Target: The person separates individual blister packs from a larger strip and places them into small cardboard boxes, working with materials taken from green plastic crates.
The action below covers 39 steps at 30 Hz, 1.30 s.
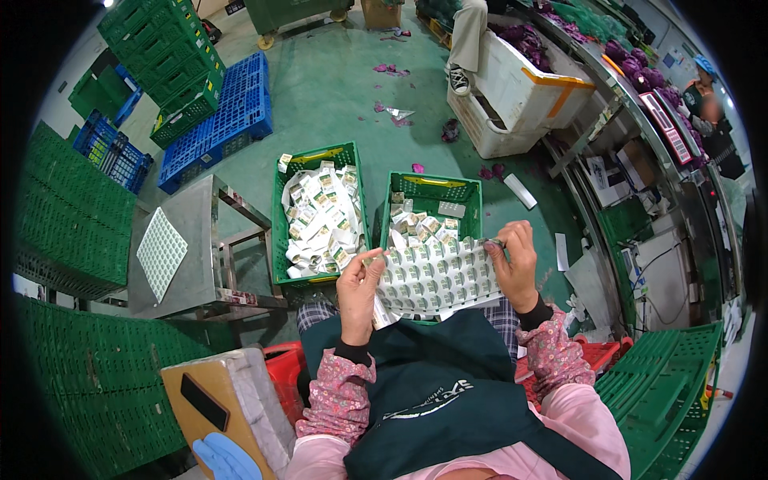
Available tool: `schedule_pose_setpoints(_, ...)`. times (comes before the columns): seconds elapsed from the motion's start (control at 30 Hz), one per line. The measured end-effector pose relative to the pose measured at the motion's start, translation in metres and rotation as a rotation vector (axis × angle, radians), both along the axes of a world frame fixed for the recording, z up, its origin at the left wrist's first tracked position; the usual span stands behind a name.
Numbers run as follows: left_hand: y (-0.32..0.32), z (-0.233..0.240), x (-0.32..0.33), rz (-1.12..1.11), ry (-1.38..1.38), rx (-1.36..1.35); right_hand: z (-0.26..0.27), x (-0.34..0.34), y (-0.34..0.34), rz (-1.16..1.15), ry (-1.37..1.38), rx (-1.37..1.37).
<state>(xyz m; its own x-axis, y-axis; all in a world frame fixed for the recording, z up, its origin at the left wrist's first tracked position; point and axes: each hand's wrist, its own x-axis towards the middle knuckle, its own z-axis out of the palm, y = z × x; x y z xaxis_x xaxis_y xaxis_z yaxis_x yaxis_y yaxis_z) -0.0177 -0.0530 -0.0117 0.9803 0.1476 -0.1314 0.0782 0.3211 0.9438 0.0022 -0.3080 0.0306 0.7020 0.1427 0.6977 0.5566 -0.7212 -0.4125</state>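
Observation:
My left hand (358,294) pinches the left corner of a sheet of green-and-white printed stickers (441,273). The sheet's far right corner is gripped by my right hand (516,264). It spans my lap and the near end of a green plastic crate (477,204), covering part of what lies in there. Small label-wrapped pieces (423,225) show in that crate beyond the sheet. To its left, a second green crate (362,198) is filled with curled white strips and printed labels (321,210).
On the left, a metal stool (201,240) bears another sticker sheet (162,255). A phone (204,402) and blue gloves (225,459) rest on a cardboard box (180,432). Stacked green crates (66,210) flank my left. A white foam box (531,90) and a person's leg (468,36) are ahead right.

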Motion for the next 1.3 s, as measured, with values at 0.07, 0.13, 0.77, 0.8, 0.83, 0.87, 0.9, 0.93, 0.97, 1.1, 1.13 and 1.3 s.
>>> schedule_pose_setpoints(0.07, 0.004, 0.000, 0.002, -0.037, 0.008, 0.011, 0.003, 0.000, 0.000, 0.001, -0.014, 0.020)
schedule_pose_setpoints(0.13, 0.003, 0.009, 0.005, 0.009, 0.012, 0.057, 0.008, -0.001, 0.001, 0.022, 0.007, 0.101)
schedule_pose_setpoints(0.77, 0.020, -0.087, 0.028, 0.283, 0.312, -0.450, -0.020, -0.030, -0.063, 0.647, 1.061, 1.267)
schedule_pose_setpoints(0.8, 0.010, -0.104, 0.010, 0.232, 0.374, -0.485, -0.042, -0.034, -0.053, 0.697, 1.154, 1.301)
schedule_pose_setpoints(0.83, -0.001, -0.116, -0.010, 0.174, 0.438, -0.516, -0.068, -0.043, -0.038, 0.743, 1.242, 1.341)
schedule_pose_setpoints(0.87, -0.014, -0.120, -0.028, 0.143, 0.484, -0.530, -0.105, -0.052, -0.024, 0.743, 1.391, 1.362)
schedule_pose_setpoints(0.9, -0.020, -0.124, -0.046, 0.118, 0.528, -0.540, -0.131, -0.063, -0.008, 0.749, 1.543, 1.383)
schedule_pose_setpoints(0.93, -0.014, -0.135, -0.062, 0.016, 0.546, -0.611, -0.136, -0.077, 0.014, 0.716, 1.622, 1.487)
schedule_pose_setpoints(0.97, -0.010, -0.134, -0.073, -0.059, 0.542, -0.556, -0.138, -0.086, 0.034, 0.678, 1.695, 1.596)
schedule_pose_setpoints(1.1, -0.006, -0.171, -0.122, -0.224, 0.362, -1.100, -0.140, -0.088, 0.061, 0.705, 1.590, 1.810)
schedule_pose_setpoints(1.13, -0.004, -0.158, -0.119, -0.268, 0.357, -1.115, -0.142, -0.084, 0.056, 0.707, 1.575, 1.809)
schedule_pose_setpoints(1.3, 0.017, -0.088, -0.088, -0.486, 0.226, -0.893, -0.119, -0.044, 0.026, 0.787, 1.441, 1.411)
